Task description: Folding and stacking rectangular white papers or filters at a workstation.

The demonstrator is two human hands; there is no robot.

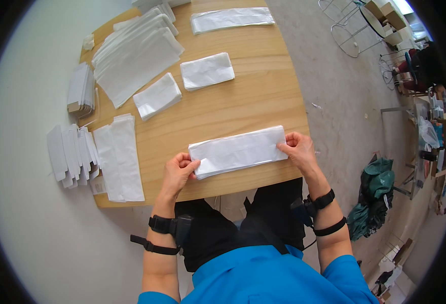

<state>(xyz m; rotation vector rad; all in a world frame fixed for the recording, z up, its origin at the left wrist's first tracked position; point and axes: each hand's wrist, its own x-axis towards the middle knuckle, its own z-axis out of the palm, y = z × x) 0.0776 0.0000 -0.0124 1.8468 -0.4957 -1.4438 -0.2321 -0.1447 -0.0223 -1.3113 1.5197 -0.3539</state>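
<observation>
A long stack of thin white sheets [238, 150], which look like paper or plastic sleeves, lies across the near part of the wooden table. My left hand [179, 173] pinches its left end, thumb on top. At the right end, my right hand [299, 151] grips the edge between thumb and fingers. The undersides of both hands' fingers are partly hidden. Farther off are two shorter white folded bundles, one bundle [207, 71] near the middle and another bundle [157, 96] to its left.
A fanned pile of white sheets [132, 55] covers the far left of the table [263, 96]. A long white bundle [232, 20] lies at the far edge, white sleeves [119, 158] at the near left. Flat white cartons [71, 152] stand along the left edge. Green bags [376, 187] sit on the floor at right.
</observation>
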